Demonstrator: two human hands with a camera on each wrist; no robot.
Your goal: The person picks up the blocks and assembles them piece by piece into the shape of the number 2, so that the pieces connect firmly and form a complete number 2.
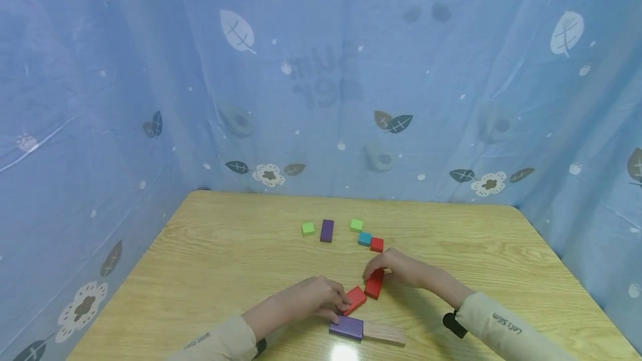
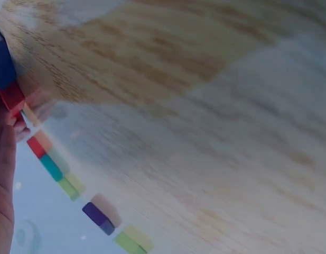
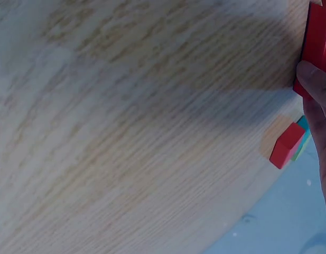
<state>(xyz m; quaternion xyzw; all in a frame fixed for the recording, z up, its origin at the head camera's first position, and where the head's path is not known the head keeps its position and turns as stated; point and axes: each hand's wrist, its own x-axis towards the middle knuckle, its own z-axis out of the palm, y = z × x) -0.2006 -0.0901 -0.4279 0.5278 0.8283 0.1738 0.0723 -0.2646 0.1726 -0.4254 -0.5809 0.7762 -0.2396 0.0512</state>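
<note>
Near the front of the table, my left hand point(image 1: 306, 298) has curled fingers on a red block point(image 1: 356, 300). Its thumb lies at the corner of a purple block point(image 1: 347, 328). To the right, my right hand point(image 1: 398, 267) pinches another red block point(image 1: 374, 284) at its far end; the right wrist view shows the thumb on this block point(image 3: 317, 39). The two red blocks almost meet at a corner, at an angle to each other. A plain wooden block point(image 1: 384, 333) lies end to end with the purple one.
Farther back, a small red block point(image 1: 377, 244), a blue block point(image 1: 364, 239) and a green block point(image 1: 356, 225) form a slanting row. Left of them lie a second purple block point(image 1: 327, 230) and another green block point(image 1: 308, 229). A blue patterned curtain point(image 1: 321, 144) borders the wooden table point(image 1: 225, 249).
</note>
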